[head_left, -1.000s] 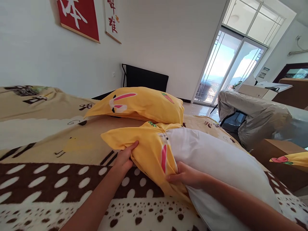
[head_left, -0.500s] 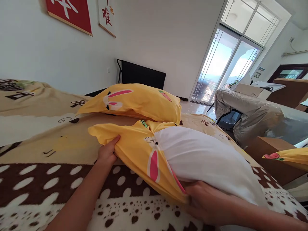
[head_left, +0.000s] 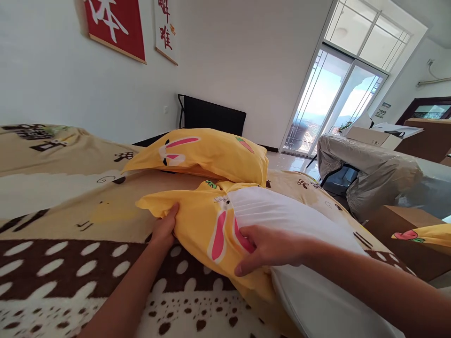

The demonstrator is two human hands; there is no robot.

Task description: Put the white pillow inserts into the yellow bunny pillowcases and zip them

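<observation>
A yellow pillowcase (head_left: 197, 225) with a rabbit print covers one end of a white pillow (head_left: 282, 209), which lies on the patterned blanket. My left hand (head_left: 165, 228) is closed on the near-left edge of the pillowcase, its thumb on top and its other fingers hidden beneath. At the case's mouth, my right hand (head_left: 271, 246) rests over the printed pink ear, with thumb and forefinger apart against the cloth. The rest of its fingers are mostly out of sight. Below the right forearm, the pillow's white side shows outside the case.
Another yellow rabbit-print pillow (head_left: 211, 155) lies just behind. The bed has a brown and cream blanket (head_left: 59, 265). Right of the bed stand a cardboard box (head_left: 398, 230), a plastic-wrapped piece of furniture (head_left: 380, 166) and some yellow printed cloth (head_left: 435, 234).
My right hand has moved up and left from the case's lower corner to the pink ear, its fingers now apart. My left hand keeps its hold. The view has shifted slightly.
</observation>
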